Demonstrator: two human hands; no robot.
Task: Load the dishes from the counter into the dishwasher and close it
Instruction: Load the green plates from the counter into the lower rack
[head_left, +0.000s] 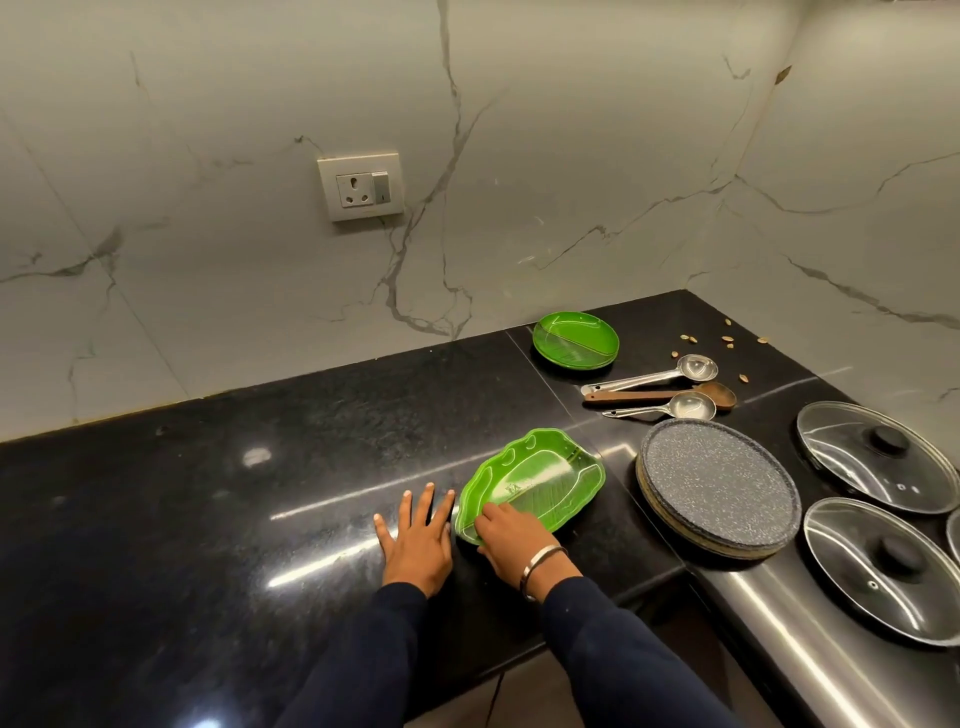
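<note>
Glossy green leaf-shaped plate (535, 486)

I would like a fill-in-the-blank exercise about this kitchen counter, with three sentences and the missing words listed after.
1. The right hand grips the near edge of the leaf-shaped ____ plate.
2. The left hand lies flat on the ____ counter.
3. Between the two metal spoons lies a ____ spoon.

Missing words: green; black; wooden

no readable text; small pale mark on leaf-shaped green plate (540, 480) too blurred to read.
</note>
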